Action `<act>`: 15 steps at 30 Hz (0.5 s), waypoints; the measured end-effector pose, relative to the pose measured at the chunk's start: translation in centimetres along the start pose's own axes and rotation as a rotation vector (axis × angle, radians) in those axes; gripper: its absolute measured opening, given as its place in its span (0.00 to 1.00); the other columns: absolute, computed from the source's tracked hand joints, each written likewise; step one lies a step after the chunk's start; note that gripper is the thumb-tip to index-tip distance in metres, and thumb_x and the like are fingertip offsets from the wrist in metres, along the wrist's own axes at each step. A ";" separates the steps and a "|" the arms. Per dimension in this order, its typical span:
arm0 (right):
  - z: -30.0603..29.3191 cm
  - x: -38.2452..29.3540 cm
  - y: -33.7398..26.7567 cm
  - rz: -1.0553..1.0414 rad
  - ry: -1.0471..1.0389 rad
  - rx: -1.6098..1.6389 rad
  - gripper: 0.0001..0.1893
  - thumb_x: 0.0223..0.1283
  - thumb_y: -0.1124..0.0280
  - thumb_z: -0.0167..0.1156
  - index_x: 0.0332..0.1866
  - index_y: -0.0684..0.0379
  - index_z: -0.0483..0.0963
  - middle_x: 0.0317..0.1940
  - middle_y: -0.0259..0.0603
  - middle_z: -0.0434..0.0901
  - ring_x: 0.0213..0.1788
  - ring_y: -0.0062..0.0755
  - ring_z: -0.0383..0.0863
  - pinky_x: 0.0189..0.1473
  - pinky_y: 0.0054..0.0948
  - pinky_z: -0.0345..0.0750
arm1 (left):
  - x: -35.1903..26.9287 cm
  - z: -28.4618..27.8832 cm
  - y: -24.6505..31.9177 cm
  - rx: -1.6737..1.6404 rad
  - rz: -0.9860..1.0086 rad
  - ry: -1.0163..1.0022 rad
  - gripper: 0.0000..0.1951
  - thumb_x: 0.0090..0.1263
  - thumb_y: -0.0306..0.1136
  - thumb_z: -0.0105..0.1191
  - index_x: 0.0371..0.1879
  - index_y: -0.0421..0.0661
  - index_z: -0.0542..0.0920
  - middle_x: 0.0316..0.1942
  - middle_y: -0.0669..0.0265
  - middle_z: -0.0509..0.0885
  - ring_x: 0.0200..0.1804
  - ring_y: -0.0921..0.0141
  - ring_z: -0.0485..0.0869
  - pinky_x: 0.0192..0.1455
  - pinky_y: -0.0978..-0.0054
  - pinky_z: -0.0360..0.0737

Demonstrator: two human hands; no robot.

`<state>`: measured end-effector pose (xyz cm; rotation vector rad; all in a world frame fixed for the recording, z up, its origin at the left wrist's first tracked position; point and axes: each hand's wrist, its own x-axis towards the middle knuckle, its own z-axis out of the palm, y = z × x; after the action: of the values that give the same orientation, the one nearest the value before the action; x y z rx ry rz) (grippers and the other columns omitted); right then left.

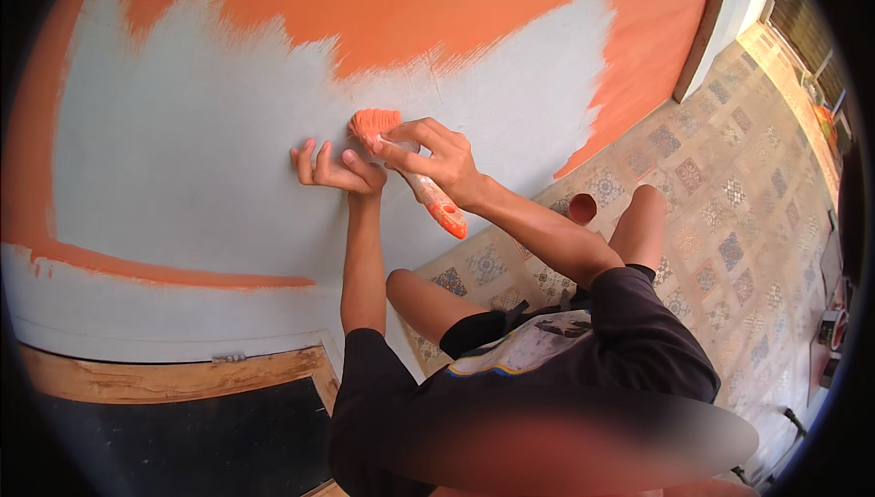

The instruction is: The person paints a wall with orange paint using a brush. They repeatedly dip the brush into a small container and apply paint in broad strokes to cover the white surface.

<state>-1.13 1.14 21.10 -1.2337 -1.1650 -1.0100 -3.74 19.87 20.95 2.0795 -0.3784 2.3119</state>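
My right hand (441, 155) grips a flat paintbrush (437, 203) near its ferrule. Orange paint coats the bristles, and the handle is spattered with it. The bristles lie over the pale grey part of the wall (191, 142), below a ragged edge of orange paint (424, 5); whether they touch the wall I cannot tell. Just left of the brush, my left hand (342, 169) is palm up with its fingers spread and curled, close to the wall. It holds nothing, and its thumb side is near the bristles.
A small round container (582, 208) stands on the patterned tile floor (690, 224) beside my knee. A wood-framed dark panel (205, 435) is at lower left, with a metal hinge (229, 358). Paint cans (831, 328) stand at far right. A white post (724, 19) edges the wall.
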 end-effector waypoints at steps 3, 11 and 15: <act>-0.8 0.3 0.4 0.215 0.048 0.139 0.20 0.54 0.87 0.71 0.53 0.63 0.84 0.43 0.46 0.86 0.40 0.38 0.88 0.39 0.30 0.85 | 0.2 -0.1 0.0 -0.064 -0.032 0.037 0.13 0.79 0.33 0.43 0.55 0.41 0.71 0.64 0.52 0.69 0.70 0.58 0.65 0.81 0.43 0.56; -14.6 3.7 10.6 0.337 0.836 -0.260 0.11 0.74 0.82 0.62 0.57 0.68 0.79 0.53 0.43 0.85 0.52 0.29 0.86 0.56 0.29 0.84 | 0.7 0.9 0.1 -0.097 0.055 0.060 0.15 0.79 0.36 0.44 0.56 0.39 0.71 0.62 0.52 0.68 0.69 0.57 0.65 0.81 0.42 0.55; -7.6 1.3 5.7 0.282 0.458 -0.345 0.17 0.60 0.89 0.68 0.53 0.64 0.84 0.45 0.47 0.86 0.43 0.34 0.87 0.45 0.29 0.85 | 0.5 0.9 0.2 -0.095 0.063 0.063 0.15 0.80 0.37 0.43 0.56 0.39 0.71 0.63 0.52 0.68 0.69 0.58 0.65 0.82 0.41 0.54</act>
<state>5.38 -5.82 21.69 -1.2971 -0.4598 -1.2263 -2.93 19.46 21.46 1.9744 -0.5483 2.3378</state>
